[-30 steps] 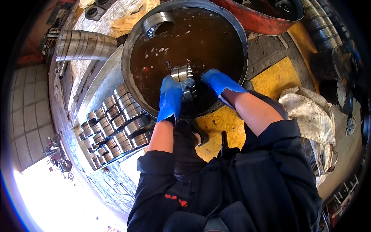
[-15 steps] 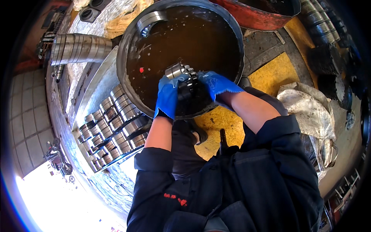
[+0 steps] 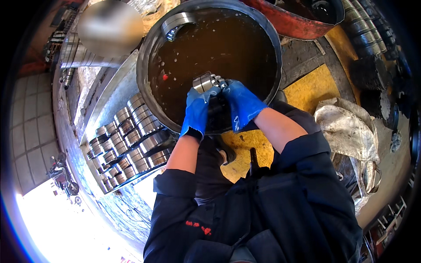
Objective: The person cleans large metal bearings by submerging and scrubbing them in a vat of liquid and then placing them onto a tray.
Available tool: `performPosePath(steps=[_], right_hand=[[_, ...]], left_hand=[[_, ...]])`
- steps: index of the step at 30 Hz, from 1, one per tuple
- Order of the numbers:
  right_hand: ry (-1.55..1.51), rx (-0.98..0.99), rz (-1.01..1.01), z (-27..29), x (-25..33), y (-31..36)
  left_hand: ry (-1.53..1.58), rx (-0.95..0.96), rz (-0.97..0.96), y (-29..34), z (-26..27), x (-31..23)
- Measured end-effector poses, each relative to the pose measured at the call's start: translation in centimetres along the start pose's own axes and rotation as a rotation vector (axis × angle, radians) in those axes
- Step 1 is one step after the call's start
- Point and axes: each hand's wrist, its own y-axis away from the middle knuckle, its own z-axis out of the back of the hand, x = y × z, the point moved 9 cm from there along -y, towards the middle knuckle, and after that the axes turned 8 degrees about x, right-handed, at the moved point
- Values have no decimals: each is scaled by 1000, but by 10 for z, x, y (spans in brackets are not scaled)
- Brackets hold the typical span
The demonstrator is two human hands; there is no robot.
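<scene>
One steel roller bearing (image 3: 202, 82), over the near half of the round tub (image 3: 142, 72); axis roughly left to right. Left hand (image 3: 198, 98) grasps its near side; right hand (image 3: 239, 100) meets its right, roller end (whether gripping, cannot tell).

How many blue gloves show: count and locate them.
2: one glove on the left hand, holding a metal bearing; one on the right hand, at the bearing's right end. No others show.
</scene>
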Motion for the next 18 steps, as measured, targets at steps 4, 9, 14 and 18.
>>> performPosePath(steps=[4,9,14,18], right_hand=[[200,-148,-20,35,-50,-38],[470,-255,-24,36,-27,-31],[624,-443,-145,69,-26,-25],[1197,-213,447,45,0,-16]], left_hand=[[-55,55,-19,-3,-17,-2],[-161,46,-29,1,1,3],[-303,95,-87,0,-3,-5],[-51,67,-26,11,-9,-15]])
